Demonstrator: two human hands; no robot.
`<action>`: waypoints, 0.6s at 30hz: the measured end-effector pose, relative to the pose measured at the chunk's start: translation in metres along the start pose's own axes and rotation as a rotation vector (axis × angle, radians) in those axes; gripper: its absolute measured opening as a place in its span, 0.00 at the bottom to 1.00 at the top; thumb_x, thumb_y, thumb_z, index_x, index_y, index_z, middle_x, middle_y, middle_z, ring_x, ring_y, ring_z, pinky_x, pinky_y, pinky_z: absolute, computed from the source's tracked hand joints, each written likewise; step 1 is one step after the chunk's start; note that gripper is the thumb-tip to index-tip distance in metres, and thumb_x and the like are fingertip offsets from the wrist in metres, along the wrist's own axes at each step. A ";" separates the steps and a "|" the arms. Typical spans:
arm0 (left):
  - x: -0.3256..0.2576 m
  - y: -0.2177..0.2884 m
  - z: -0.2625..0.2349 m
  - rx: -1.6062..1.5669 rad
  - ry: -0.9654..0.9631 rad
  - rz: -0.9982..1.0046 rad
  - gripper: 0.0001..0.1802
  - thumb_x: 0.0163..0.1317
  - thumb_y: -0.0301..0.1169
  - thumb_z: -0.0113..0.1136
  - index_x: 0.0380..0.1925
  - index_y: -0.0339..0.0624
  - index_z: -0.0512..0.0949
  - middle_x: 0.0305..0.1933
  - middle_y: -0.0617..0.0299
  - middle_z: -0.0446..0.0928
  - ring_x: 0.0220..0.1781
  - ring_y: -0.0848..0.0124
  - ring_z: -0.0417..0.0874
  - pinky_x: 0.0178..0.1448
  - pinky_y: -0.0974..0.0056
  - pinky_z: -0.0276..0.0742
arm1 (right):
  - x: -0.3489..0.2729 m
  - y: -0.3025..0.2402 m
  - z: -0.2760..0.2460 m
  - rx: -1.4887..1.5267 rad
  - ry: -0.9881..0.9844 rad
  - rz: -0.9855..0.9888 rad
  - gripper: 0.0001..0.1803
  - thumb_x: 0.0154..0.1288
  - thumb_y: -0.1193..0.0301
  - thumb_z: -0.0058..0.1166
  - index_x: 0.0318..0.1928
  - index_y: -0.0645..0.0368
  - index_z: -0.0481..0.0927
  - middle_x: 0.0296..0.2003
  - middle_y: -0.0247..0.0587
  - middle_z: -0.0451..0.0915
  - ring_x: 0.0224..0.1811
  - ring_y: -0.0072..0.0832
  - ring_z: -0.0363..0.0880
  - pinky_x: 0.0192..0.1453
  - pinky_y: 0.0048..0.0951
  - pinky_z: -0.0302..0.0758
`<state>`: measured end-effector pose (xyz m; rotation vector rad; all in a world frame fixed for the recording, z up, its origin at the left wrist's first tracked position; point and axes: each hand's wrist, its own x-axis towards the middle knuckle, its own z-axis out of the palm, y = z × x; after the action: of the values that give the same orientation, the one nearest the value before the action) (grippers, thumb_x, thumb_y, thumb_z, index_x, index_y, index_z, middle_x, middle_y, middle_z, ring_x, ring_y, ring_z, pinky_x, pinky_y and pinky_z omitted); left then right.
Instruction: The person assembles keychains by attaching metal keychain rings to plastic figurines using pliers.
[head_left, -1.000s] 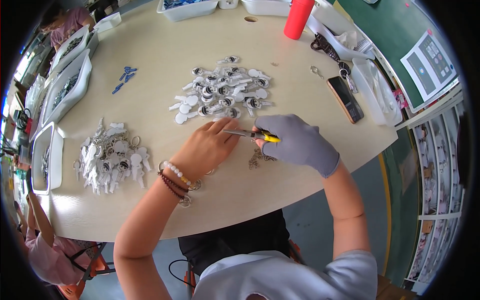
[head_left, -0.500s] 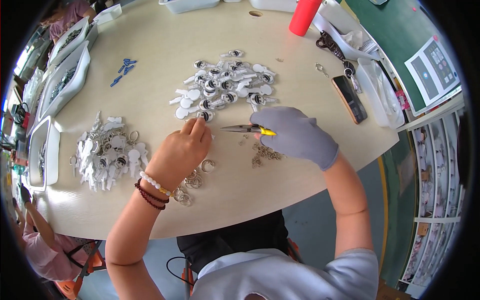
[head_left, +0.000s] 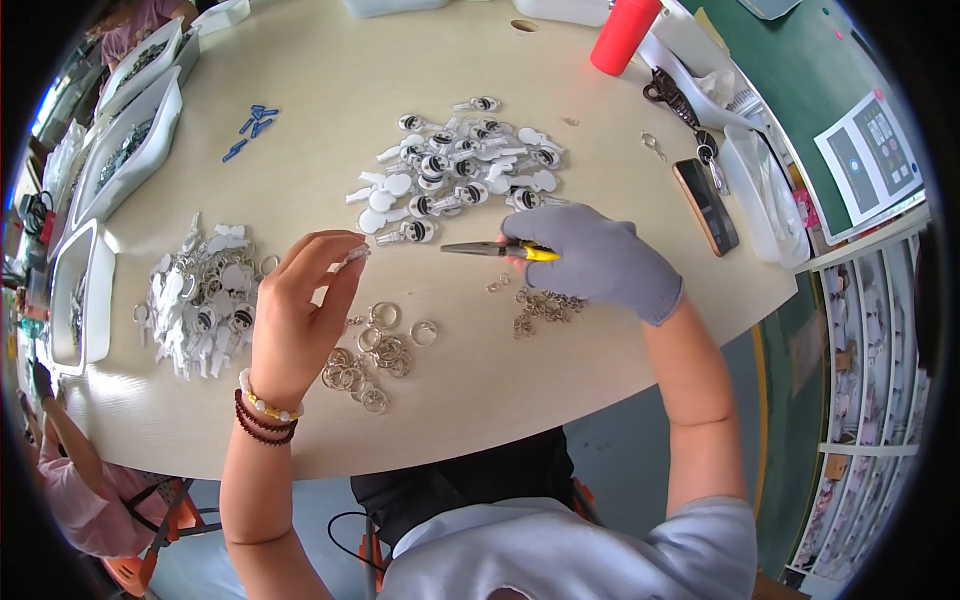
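Observation:
My left hand, bare, with bead bracelets at the wrist, pinches a small white figure charm between thumb and fingers. Most of that charm is hidden by the fingers. In a grey glove, my right hand grips needle-nose pliers with yellow handles, their jaws pointing left. Beyond both hands spreads a pile of white figure charms with dark-capped heads. Between my arms lie several metal split rings. Small metal links are heaped just below the gloved hand.
Charms with rings attached form another pile at the left. Small blue pieces lie farther back. White bins line the left edge. A red bottle, a phone and a clear tray stand at the right.
My left hand has drawn back from the charm pile toward the left, now with a charm in its fingers. The right hand with the pliers has stayed nearly in place.

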<state>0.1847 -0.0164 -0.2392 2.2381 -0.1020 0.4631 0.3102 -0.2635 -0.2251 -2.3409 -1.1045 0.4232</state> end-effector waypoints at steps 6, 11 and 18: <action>-0.007 -0.007 0.001 -0.377 0.007 -0.198 0.07 0.61 0.20 0.57 0.40 0.33 0.78 0.41 0.60 0.79 0.44 0.74 0.80 0.41 0.71 0.80 | 0.002 0.011 0.006 -0.144 -0.075 -0.057 0.13 0.56 0.68 0.60 0.39 0.61 0.76 0.33 0.47 0.79 0.36 0.45 0.77 0.41 0.39 0.73; -0.013 -0.017 0.006 -0.799 0.008 -0.387 0.08 0.63 0.23 0.58 0.41 0.33 0.76 0.38 0.62 0.79 0.40 0.75 0.81 0.43 0.71 0.81 | 0.004 0.002 0.015 -0.261 -0.068 -0.039 0.12 0.57 0.64 0.57 0.35 0.60 0.76 0.31 0.48 0.78 0.37 0.46 0.78 0.40 0.44 0.73; -0.014 -0.011 0.015 -1.091 -0.063 -0.596 0.08 0.64 0.26 0.58 0.40 0.35 0.72 0.37 0.60 0.80 0.39 0.74 0.83 0.45 0.70 0.82 | 0.000 -0.007 0.013 -0.046 0.042 -0.040 0.11 0.57 0.68 0.60 0.35 0.61 0.76 0.26 0.41 0.75 0.28 0.34 0.73 0.35 0.33 0.70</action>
<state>0.1781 -0.0216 -0.2611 1.1165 0.2311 -0.0274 0.2993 -0.2559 -0.2315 -2.3521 -1.1503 0.3367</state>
